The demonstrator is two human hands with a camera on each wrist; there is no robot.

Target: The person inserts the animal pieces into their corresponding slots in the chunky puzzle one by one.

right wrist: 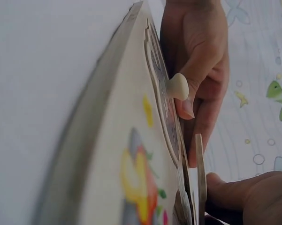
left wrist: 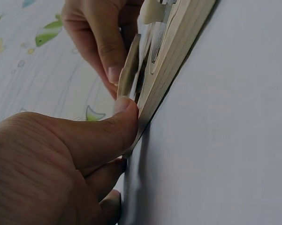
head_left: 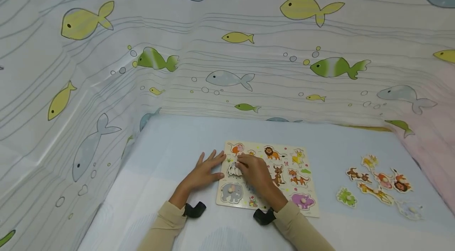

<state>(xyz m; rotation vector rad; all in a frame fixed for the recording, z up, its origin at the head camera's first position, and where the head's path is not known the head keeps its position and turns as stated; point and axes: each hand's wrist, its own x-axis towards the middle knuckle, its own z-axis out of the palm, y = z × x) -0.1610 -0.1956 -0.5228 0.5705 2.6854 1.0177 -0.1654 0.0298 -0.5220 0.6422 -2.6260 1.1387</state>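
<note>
A wooden animal puzzle board [head_left: 310,190] lies on the table. At its left edge, my left hand [head_left: 204,174] rests with straight, spread fingers; its thumb [left wrist: 119,124] touches the board's edge in the left wrist view. My right hand [head_left: 256,172] pinches a zebra puzzle piece [head_left: 234,170] over the left part of the board. Seen from the side in the right wrist view, that piece [right wrist: 200,168] stands slightly tilted off the surface. An elephant piece [head_left: 232,193] with a knob sits below it, and a purple hippo piece [head_left: 303,201] lies at the lower right corner.
Several loose animal pieces lie to the right of the board, among them a giraffe [head_left: 375,193], a lion [head_left: 402,183] and a green piece [head_left: 346,197]. A fish-patterned curtain [head_left: 270,53] hangs behind and beside the table [head_left: 177,136].
</note>
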